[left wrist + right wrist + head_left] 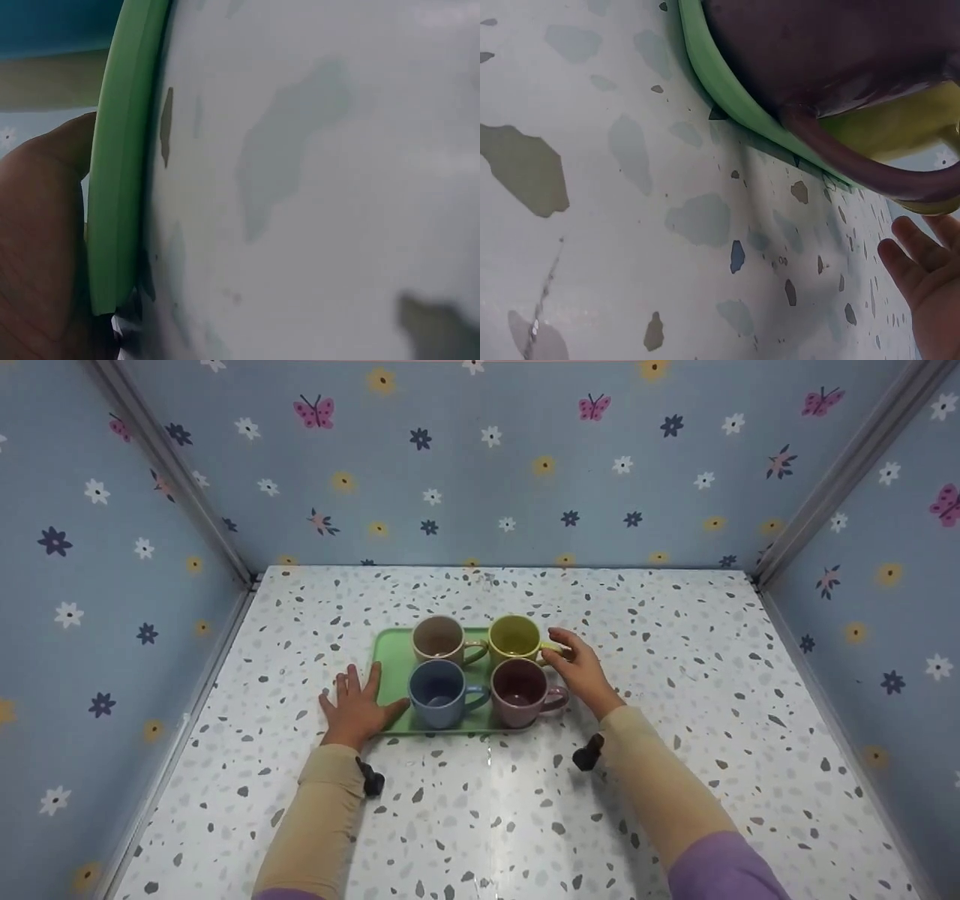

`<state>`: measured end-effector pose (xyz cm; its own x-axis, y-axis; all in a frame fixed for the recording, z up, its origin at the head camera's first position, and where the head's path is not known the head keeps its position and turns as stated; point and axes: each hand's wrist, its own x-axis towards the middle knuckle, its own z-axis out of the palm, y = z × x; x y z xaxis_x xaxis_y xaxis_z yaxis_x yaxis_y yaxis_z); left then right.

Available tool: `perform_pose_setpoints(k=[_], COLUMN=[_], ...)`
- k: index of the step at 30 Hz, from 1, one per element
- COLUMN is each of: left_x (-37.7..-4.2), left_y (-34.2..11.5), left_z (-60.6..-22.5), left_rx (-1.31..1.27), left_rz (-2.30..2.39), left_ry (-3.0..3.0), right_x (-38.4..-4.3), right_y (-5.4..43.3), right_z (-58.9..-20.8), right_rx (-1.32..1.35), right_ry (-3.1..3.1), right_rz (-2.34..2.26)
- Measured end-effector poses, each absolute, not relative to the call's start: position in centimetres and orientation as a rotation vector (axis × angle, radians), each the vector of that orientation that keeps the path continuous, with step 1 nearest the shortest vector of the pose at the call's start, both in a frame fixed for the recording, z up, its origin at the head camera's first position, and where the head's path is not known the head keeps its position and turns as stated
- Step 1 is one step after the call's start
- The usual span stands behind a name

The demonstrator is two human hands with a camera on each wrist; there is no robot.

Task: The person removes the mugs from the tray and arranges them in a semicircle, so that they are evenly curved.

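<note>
A green tray (394,656) carries four-sided rows of mugs: a beige mug (438,639) and a yellow mug (514,637) behind, a blue mug (437,695) and a dusky pink mug (519,694) in front. All stand upright, handles to the right. My left hand (354,714) lies at the tray's left edge, fingers spread, thumb over the rim towards the blue mug. In the left wrist view the tray's rim (120,172) partly hides that hand. My right hand (583,671) is at the yellow mug's handle, its fingers loosely extended and fingertips close to it.
The speckled white tabletop (480,810) surrounds the tray. Blue flowered panels (480,465) stand at the back and both sides, joined by grey metal posts (847,465). A small black device (589,753) sits at the right wrist, another (371,780) at the left.
</note>
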<state>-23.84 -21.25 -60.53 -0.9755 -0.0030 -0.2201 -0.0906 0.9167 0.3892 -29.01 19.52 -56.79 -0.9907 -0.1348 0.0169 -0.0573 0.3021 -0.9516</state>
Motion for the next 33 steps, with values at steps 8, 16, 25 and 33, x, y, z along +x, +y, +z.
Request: perform_pose_setpoints(k=[8,16,25,33], left_x=[-23.5,-23.8,-24.3,-23.8], left_y=[-20.9,-21.2,-21.6,-21.0], left_z=[-59.6,-60.5,-61.4,-60.6], left_rx=[-0.055,-0.052,-0.061,-0.075], left_rz=[0.589,0.590,0.591,0.584], left_ry=[2.880,2.880,2.869,2.886], right_x=[-29.4,-29.5,-29.9,-29.8], right_y=[18.8,18.4,18.2,18.2], right_z=[-57.2,-57.3,-57.3,-56.6], right_rx=[-0.116,-0.022,0.026,0.021], right_ry=[2.289,2.230,2.180,2.186], right_rz=[-1.990,-2.073,-2.109,-2.102])
